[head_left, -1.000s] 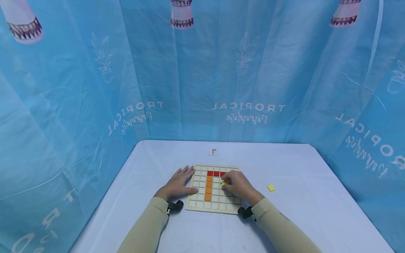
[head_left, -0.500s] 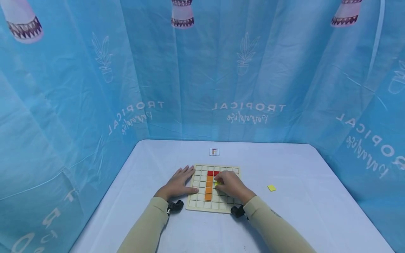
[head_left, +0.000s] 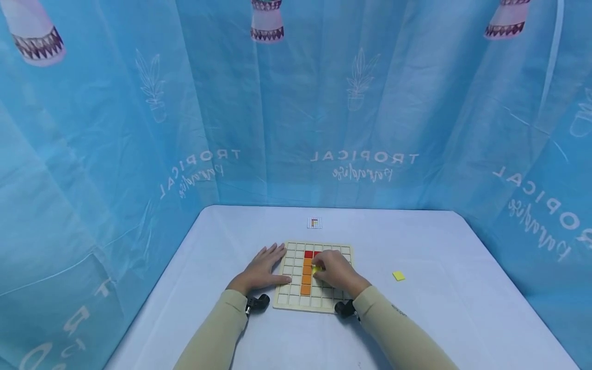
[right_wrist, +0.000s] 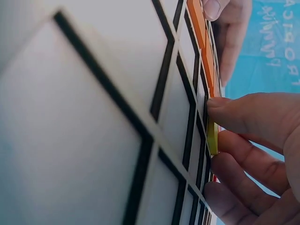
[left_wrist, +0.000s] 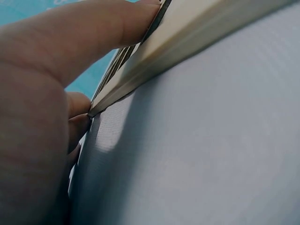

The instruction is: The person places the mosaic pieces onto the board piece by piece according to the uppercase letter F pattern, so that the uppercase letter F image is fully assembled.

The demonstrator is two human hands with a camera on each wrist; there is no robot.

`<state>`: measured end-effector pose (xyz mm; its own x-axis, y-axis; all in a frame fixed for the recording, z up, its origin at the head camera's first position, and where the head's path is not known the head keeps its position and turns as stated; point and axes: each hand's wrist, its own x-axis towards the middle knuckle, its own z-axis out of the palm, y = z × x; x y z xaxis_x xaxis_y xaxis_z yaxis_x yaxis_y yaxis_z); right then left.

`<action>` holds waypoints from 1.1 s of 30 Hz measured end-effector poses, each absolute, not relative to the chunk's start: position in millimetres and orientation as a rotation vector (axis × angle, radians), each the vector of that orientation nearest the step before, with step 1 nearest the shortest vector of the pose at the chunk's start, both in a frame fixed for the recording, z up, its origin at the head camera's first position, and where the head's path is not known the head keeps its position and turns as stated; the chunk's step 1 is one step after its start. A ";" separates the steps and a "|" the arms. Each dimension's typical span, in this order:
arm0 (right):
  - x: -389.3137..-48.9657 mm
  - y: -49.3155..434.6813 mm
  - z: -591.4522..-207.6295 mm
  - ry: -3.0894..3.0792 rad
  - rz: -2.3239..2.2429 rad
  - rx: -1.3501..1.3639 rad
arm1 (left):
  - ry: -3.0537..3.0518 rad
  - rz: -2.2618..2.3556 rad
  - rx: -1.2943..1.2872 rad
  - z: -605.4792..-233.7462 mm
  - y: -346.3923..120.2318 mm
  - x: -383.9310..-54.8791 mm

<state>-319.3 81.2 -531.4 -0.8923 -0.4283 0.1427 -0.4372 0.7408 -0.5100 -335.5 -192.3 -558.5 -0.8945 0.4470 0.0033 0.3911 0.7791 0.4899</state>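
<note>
A square wooden grid board (head_left: 296, 299) lies on the white table. Down one of its columns runs a line of orange tiles (head_left: 306, 280), with red tiles (head_left: 308, 254) across the top. My right hand (head_left: 339, 272) pinches a yellow tile (right_wrist: 213, 138) between thumb and fingers, at the cell beside the orange column. That hand covers part of the red row. With fingers spread, my left hand (head_left: 261, 270) rests at the board's left edge, its thumb (left_wrist: 126, 23) lying over the rim.
Another yellow tile (head_left: 399, 276) lies on the table to the right of the board. Behind the board is a small printed pattern card (head_left: 314, 223). Blue curtains (head_left: 296, 128) hang around the table's back and sides.
My right hand has moved left across the board with the yellow tile, from near the third red tile to the cell beside the orange column. The left hand stays put.
</note>
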 end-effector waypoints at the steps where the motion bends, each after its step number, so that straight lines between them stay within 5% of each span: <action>1: -319.6 80.9 -531.2 -2.919 0.864 0.725 | 2.854 0.746 0.671 -557.9 -192.6 -335.6; 13: -306.2 104.1 -523.5 -2.887 0.995 0.635 | 2.851 0.753 0.677 -558.9 -192.6 -335.3; 33: -298.2 242.7 -519.4 -2.821 0.935 0.161 | 2.859 0.749 0.667 -554.7 -189.9 -333.2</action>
<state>-298.2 242.7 -519.4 -0.9806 -0.0499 0.1896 -0.1533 0.7981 -0.5827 -333.2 -189.9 -554.7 -0.8973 0.4414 0.0036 0.3864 0.7816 0.4897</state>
